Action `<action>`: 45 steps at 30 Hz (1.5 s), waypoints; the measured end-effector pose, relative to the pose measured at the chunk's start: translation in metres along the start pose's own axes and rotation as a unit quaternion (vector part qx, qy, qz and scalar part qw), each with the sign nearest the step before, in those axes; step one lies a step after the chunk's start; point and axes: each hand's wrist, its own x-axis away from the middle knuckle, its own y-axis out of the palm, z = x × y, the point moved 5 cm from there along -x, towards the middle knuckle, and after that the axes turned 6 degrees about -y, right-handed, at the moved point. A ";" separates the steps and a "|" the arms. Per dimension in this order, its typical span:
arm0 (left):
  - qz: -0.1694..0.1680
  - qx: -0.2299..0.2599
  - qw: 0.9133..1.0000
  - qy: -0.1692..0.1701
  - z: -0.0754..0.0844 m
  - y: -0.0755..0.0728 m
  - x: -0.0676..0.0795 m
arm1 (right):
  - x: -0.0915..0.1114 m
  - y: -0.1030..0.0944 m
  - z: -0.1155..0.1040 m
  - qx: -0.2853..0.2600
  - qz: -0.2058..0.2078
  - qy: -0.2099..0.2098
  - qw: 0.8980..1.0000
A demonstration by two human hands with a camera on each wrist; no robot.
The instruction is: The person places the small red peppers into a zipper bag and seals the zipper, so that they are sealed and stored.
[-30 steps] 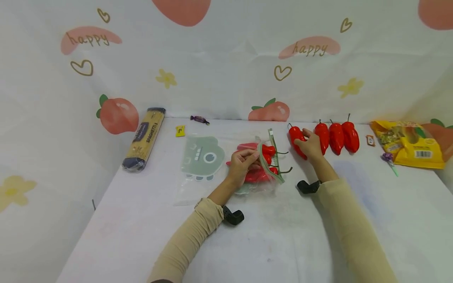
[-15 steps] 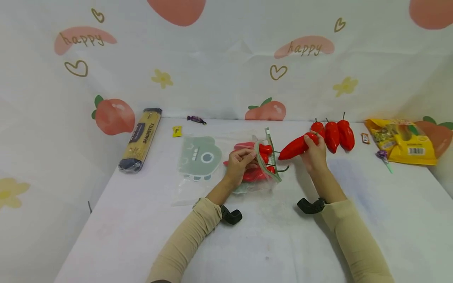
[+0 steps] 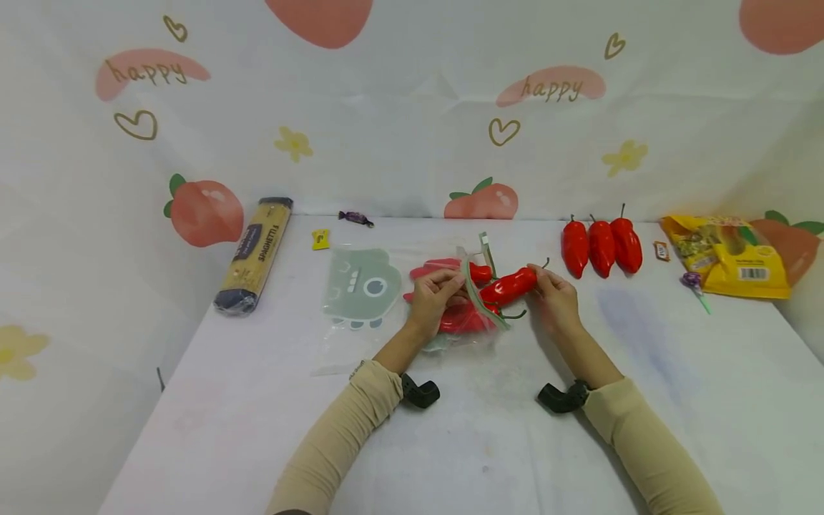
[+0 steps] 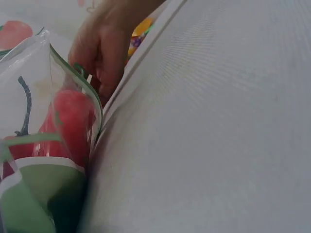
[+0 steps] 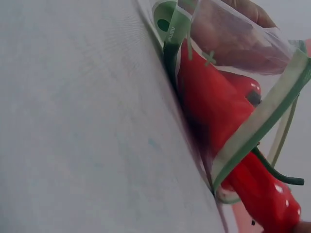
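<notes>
My left hand (image 3: 434,304) pinches the upper edge of a clear zip bag's green-rimmed mouth (image 3: 473,290). Inside the bag lie several red peppers (image 3: 463,322), some stems poking out of the opening. My right hand (image 3: 558,304) grips another red pepper (image 3: 511,287) at its stem end; the pepper's lower part reaches into the bag's mouth. In the right wrist view, this pepper (image 5: 274,199) crosses behind the green rim (image 5: 265,116). The left wrist view has my right hand (image 4: 109,53) close to the rim and a pepper (image 4: 73,121) behind clear plastic.
Three red peppers (image 3: 601,247) stand in a row at the back right. A flat bag with a green monster print (image 3: 367,286) lies on the left. Spaghetti (image 3: 254,254), small candies (image 3: 320,239), a lollipop (image 3: 692,280) and a yellow snack packet (image 3: 747,261) lie around.
My right hand has picked up the leftmost pepper of the row, turned it and brought it left into the bag's mouth. My left hand has kept its hold on the bag.
</notes>
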 end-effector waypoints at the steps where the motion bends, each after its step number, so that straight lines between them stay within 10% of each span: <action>1: 0.001 -0.007 1.000 0.001 0.000 0.000 0.000 | 0.001 0.001 0.002 0.010 -0.008 0.006 1.000; 6: 0.003 -0.036 0.999 0.011 0.002 0.001 0.001 | 0.003 0.010 0.014 0.124 -0.048 0.017 0.991; 13: -0.001 -0.056 0.998 0.026 0.004 0.001 0.001 | 0.001 0.021 0.018 0.375 -0.100 -0.042 0.921; 19: 0.004 -0.061 0.998 0.029 0.001 0.001 0.001 | -0.005 0.022 0.013 0.466 -0.121 -0.051 0.875; 23: 0.004 -0.052 0.998 0.036 0.000 0.000 0.000 | -0.008 0.013 0.007 0.455 -0.122 -0.037 0.881; 29: 0.006 -0.030 0.999 0.037 -0.003 -0.003 -0.001 | -0.029 -0.013 -0.024 0.310 -0.080 -0.139 0.937; 35: 0.009 -0.028 0.999 0.034 -0.002 -0.004 -0.001 | -0.062 -0.049 -0.069 0.361 0.091 -0.230 0.899; 45: 0.007 -0.025 0.999 0.030 -0.002 -0.005 -0.001 | -0.099 -0.052 -0.069 0.451 0.061 -0.145 0.879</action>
